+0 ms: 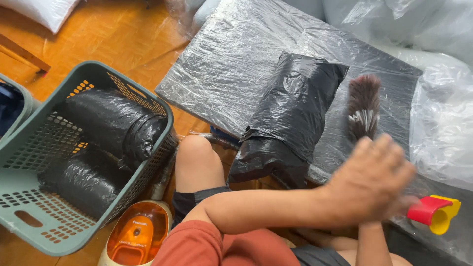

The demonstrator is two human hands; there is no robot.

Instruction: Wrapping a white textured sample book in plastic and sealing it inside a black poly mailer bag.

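Note:
My left hand (369, 184) reaches across from the left, blurred by motion. Its back faces up, its fingers are stretched out, and I see nothing in its grasp. It lies over my right hand, of which only the forearm (370, 246) shows, rising from the bottom edge. Just beyond the fingertips a brown feather duster (363, 101) lies on the plastic-wrapped black tabletop (231, 64). The duster's handle end is hidden under my hands. A bundle wrapped in a black plastic bag (288, 118) lies on the tabletop to the left of the duster.
A green plastic basket (29, 221) on the wooden floor holds two black-wrapped bundles (116, 125). An orange canister vacuum cleaner (138, 236) sits by my knee (197, 157). A red and yellow plastic tool (434, 213) lies at the right. Clear plastic sheeting (441, 128) is bunched at the right.

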